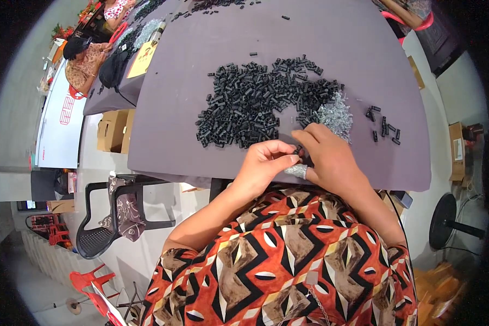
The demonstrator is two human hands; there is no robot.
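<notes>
Handwork step: my left grip (263,165) pinches a black piece (297,151); right grip (332,161), I cannot tell; steadiness likely needed next.

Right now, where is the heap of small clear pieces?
In the head view, the heap of small clear pieces lies on the table, at the right edge of the black pile, just beyond the right hand.

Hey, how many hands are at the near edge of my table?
2. The left hand pinches a small black piece; the right hand is close beside it, near the clear heap. No other hand shows there.
</notes>
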